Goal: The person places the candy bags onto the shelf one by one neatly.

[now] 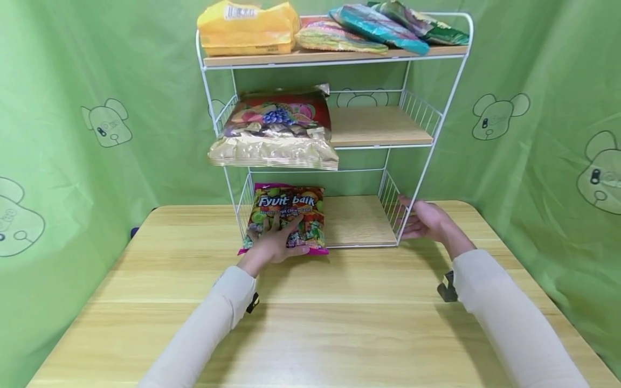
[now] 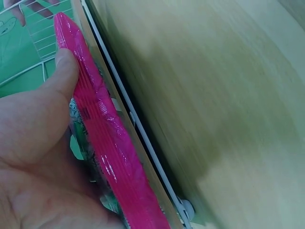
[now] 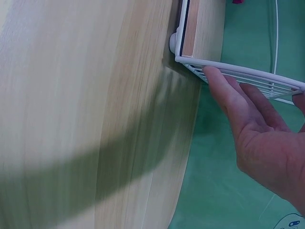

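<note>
A colourful bag of fruit chewy candy [image 1: 312, 207] with pink ends leans on the left of the rack's bottom shelf [image 1: 359, 221]. Spread across its front is my left hand [image 1: 274, 241], fingers straight and pressing on it. The left wrist view has the thumb lying on the bag's pink edge [image 2: 112, 138]; the fingertips are hidden there. My right hand [image 1: 429, 220] touches the right side of the white wire rack [image 1: 421, 186] from outside. In the right wrist view, its extended fingers [image 3: 221, 93] rest against the wire side panel [image 3: 248, 76].
A large gold-and-red bag [image 1: 281, 129] lies on the middle shelf's left, overhanging its front. On the top shelf are a yellow bag [image 1: 247, 29] and several colourful bags [image 1: 378, 27]. Green curtains [image 1: 58, 81] surround the wooden table [image 1: 315, 323].
</note>
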Tool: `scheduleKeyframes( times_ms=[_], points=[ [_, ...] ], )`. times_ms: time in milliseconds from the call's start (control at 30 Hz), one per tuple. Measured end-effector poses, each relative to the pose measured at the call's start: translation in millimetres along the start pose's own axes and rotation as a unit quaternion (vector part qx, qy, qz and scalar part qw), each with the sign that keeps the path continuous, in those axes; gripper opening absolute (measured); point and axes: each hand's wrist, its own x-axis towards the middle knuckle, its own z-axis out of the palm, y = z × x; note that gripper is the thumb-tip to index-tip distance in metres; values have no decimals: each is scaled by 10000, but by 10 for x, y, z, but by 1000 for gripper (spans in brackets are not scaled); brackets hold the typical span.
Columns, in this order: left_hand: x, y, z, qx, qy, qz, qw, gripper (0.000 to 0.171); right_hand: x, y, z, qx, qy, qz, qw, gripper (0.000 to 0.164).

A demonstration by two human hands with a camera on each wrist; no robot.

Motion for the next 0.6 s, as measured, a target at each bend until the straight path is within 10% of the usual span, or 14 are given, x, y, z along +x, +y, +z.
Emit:
scheduleKeyframes(
  times_ms=[600],
  points=[
    [-207, -18, -99, -557, 244, 33, 9981, 99, -9, 57, -17, -4, 118, -29, 9999, 75]
  ],
)
